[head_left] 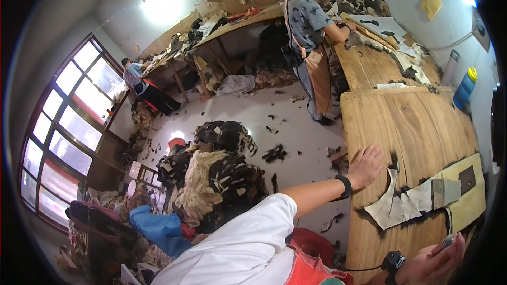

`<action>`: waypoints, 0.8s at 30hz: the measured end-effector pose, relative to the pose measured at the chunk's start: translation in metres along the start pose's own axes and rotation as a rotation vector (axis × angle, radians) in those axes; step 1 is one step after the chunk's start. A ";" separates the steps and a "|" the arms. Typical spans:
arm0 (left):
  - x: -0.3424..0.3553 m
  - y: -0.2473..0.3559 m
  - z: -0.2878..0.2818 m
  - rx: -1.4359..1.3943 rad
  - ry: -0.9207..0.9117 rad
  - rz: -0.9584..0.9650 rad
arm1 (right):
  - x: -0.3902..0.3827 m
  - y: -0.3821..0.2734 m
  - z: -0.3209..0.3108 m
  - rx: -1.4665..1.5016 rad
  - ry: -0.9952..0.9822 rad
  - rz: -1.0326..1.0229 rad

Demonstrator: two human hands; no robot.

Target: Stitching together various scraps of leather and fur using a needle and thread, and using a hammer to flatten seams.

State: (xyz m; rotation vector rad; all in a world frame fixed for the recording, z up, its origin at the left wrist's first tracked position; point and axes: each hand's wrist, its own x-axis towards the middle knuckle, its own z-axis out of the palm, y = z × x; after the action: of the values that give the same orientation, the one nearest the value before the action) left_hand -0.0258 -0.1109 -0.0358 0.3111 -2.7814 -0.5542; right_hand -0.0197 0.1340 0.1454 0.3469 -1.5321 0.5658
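My left hand (366, 167) rests on the left edge of the wooden table (417, 126), palm down with fingers stretched out and nothing held. At the lower right, my right hand (435, 261) has its fingers curled round a small greyish thing (448, 242), mostly hidden and too small to name. Between the hands lies a curved strip of pale hide (404, 208) with dark fur along its edges. Its right end meets a small grey square piece (446, 192), which overlaps a yellowish sheet (472, 166) bearing a dark rectangular patch (467, 178).
Bundled furs (216, 179) are heaped on the floor left of the table, amid scattered scraps. A blue bottle with a yellow lid (465, 88) and a grey flask (451, 67) stand by the wall. One person (309, 37) works at the far table; another (137, 79) is beside the windows.
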 end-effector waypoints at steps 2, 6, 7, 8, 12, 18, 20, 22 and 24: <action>0.000 0.000 0.001 0.007 -0.005 0.000 | -0.004 0.001 0.000 0.017 -0.007 0.013; 0.002 0.001 0.000 -0.019 -0.007 -0.001 | -0.006 0.001 -0.001 0.600 -0.074 0.265; 0.001 0.000 0.001 -0.028 -0.001 -0.002 | -0.007 0.001 -0.001 0.746 -0.092 0.328; 0.001 -0.001 0.003 -0.025 -0.001 -0.002 | -0.006 0.001 -0.001 0.747 -0.090 0.330; 0.000 -0.003 0.005 -0.002 0.025 0.007 | -0.002 0.000 -0.002 0.716 -0.109 0.301; 0.000 -0.002 0.007 0.000 0.030 0.010 | -0.005 0.003 -0.006 0.633 -0.137 0.285; 0.001 -0.002 0.007 0.006 0.038 0.016 | -0.009 0.004 -0.006 0.583 -0.144 0.308; 0.000 -0.003 0.007 0.021 0.046 0.024 | -0.011 0.005 -0.005 0.660 -0.121 0.365; 0.000 -0.001 0.006 0.016 0.057 0.032 | -0.028 0.025 -0.007 0.642 -0.113 0.335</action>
State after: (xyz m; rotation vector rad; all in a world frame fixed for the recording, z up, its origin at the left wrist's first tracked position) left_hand -0.0273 -0.1099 -0.0420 0.2811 -2.7322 -0.5080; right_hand -0.0258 0.1549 0.1144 0.6219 -1.4960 1.3291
